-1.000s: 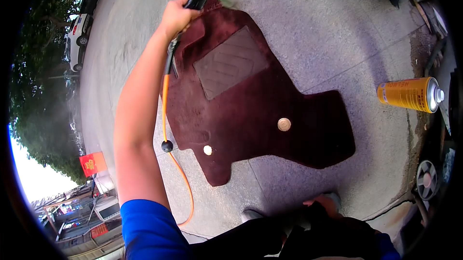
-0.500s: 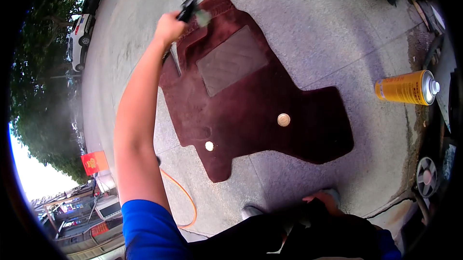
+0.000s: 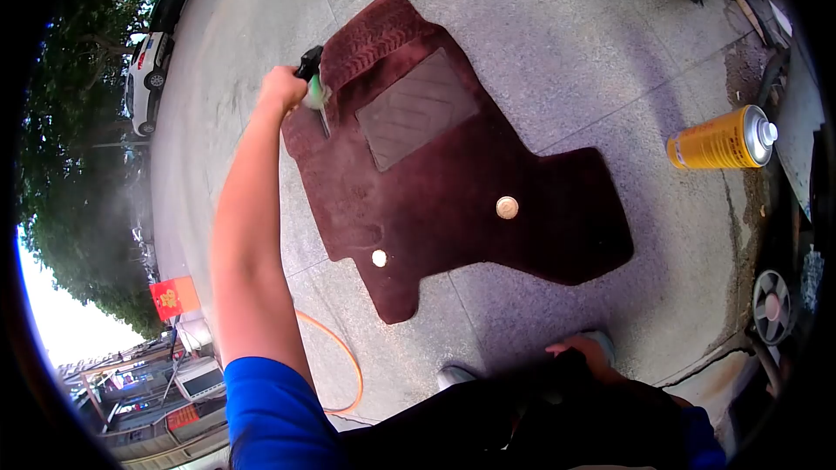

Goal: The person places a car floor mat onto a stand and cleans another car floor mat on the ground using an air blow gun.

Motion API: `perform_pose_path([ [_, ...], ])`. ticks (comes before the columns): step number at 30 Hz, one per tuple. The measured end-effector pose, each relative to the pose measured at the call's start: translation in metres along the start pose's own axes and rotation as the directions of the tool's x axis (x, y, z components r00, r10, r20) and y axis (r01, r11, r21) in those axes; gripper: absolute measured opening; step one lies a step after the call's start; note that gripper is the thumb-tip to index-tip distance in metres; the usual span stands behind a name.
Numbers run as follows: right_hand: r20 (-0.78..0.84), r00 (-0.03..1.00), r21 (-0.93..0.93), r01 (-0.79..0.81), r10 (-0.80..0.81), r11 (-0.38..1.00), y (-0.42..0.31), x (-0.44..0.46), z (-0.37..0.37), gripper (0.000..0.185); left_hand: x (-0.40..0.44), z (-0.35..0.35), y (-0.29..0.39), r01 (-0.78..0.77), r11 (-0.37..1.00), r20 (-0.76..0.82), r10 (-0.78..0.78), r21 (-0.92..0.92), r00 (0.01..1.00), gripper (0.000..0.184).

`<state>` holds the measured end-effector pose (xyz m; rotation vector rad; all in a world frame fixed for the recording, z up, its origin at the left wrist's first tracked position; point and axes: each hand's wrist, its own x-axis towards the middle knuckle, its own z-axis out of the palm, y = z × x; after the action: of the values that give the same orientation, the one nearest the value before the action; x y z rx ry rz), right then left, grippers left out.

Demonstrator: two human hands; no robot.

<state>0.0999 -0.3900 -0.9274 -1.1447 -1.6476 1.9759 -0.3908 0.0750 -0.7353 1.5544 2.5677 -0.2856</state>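
My left hand is closed round a black air gun with a blurred greenish part at its front. It is over the upper left edge of a dark red floor mat, beside a narrow slot. The mat lies flat on the concrete and has a grey ribbed pad, a round tan badge and a small pale disc. Low in the view, my right hand is near my shoe, partly covered by dark clothing; its finger posture is unclear.
A yellow spray can lies on the ground to the right. An orange hose curves near my left arm. Car parts and a grey wheel-like disc line the right edge. A white car and trees are far left.
My left hand and the air gun have moved down and left, from the mat's top corner to its left edge. The mat's top flap is now uncovered, and the view has shifted slightly.
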Motion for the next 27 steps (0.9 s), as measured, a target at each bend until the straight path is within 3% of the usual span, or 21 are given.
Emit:
perform_pose_path([
  [2,0.001,1.0,-0.056,0.021,-0.021,0.998,-0.006,0.0,-0.001,0.03,-0.002,0.004,0.02,-0.166,0.984,-0.076,0.161,-0.066,0.984,0.029],
  [4,-0.005,1.0,-0.035,0.026,-0.026,0.999,-0.006,0.001,-0.003,0.03,-0.031,0.001,0.055,-0.293,0.907,-0.05,0.292,-0.302,0.955,0.024],
  [5,-0.014,0.999,-0.014,0.037,-0.037,0.999,-0.004,0.0,-0.002,0.029,-0.045,-0.001,0.07,-0.289,0.908,-0.044,0.289,-0.303,0.956,0.024],
  [7,-0.024,0.999,-0.004,0.032,-0.032,0.999,0.008,0.0,0.003,0.028,-0.065,-0.003,0.09,-0.356,0.734,0.031,0.456,-0.578,0.889,0.021],
  [8,-0.033,0.999,0.006,0.031,-0.031,0.999,0.013,-0.003,0.006,0.028,-0.066,-0.001,0.089,-0.35,0.739,0.039,0.452,-0.575,0.891,0.021],
  [11,-0.04,0.999,-0.035,0.025,-0.027,0.999,-0.005,0.001,-0.002,0.026,-0.064,0.003,0.074,-0.411,0.759,0.019,0.486,-0.506,0.874,0.019],
  [13,-0.098,0.993,-0.02,0.067,-0.068,0.998,-0.008,0.004,0.001,0.026,-0.061,0.003,0.043,-0.238,0.906,0.064,0.276,-0.35,0.959,0.021],
  [14,-0.159,0.982,-0.013,0.097,-0.098,0.995,-0.008,0.003,0.004,0.025,-0.057,0.006,0.026,-0.227,0.912,0.069,0.265,-0.343,0.962,0.021],
  [16,-0.162,0.98,-0.014,0.113,-0.114,0.993,-0.005,0.002,0.01,0.025,-0.053,0.015,-0.004,-0.048,0.986,-0.011,0.047,-0.158,0.999,0.027],
  [17,-0.188,0.972,-0.03,0.14,-0.143,0.99,-0.003,0.004,0.008,0.024,-0.054,0.019,-0.013,-0.036,0.986,-0.012,0.034,-0.161,0.999,0.027],
  [19,-0.133,0.985,-0.036,0.106,-0.11,0.994,-0.002,0.004,0.005,0.023,-0.06,0.026,-0.018,0.029,0.991,0.028,-0.033,0.128,0.999,0.033],
  [20,-0.09,0.993,-0.043,0.071,-0.074,0.997,-0.003,0.004,0.005,0.022,-0.061,0.032,-0.018,0.026,0.992,0.028,-0.03,0.125,0.999,0.033],
  [22,-0.072,0.995,-0.084,0.066,-0.072,0.994,-0.009,0.005,0.002,0.022,-0.072,0.037,0.002,-0.179,0.962,-0.17,0.215,0.207,0.962,0.034],
  [23,-0.04,0.997,-0.118,0.057,-0.062,0.991,-0.013,0.005,0.0,0.022,-0.078,0.032,0.018,-0.213,0.974,-0.137,0.222,0.073,0.965,0.034],
  [24,-0.036,0.998,-0.134,0.051,-0.056,0.99,-0.014,0.005,0.0,0.022,-0.077,0.037,0.026,-0.351,0.936,-0.235,0.338,-0.017,0.912,0.035],
  [26,-0.062,0.997,-0.116,0.044,-0.051,0.992,-0.013,0.005,0.003,0.022,-0.096,0.028,0.052,-0.452,0.846,-0.21,0.405,-0.283,0.89,0.035],
  [27,-0.055,0.997,-0.125,0.042,-0.049,0.991,-0.014,0.005,0.003,0.022,-0.118,0.019,0.068,-0.39,0.793,-0.141,0.369,-0.468,0.919,0.032],
])
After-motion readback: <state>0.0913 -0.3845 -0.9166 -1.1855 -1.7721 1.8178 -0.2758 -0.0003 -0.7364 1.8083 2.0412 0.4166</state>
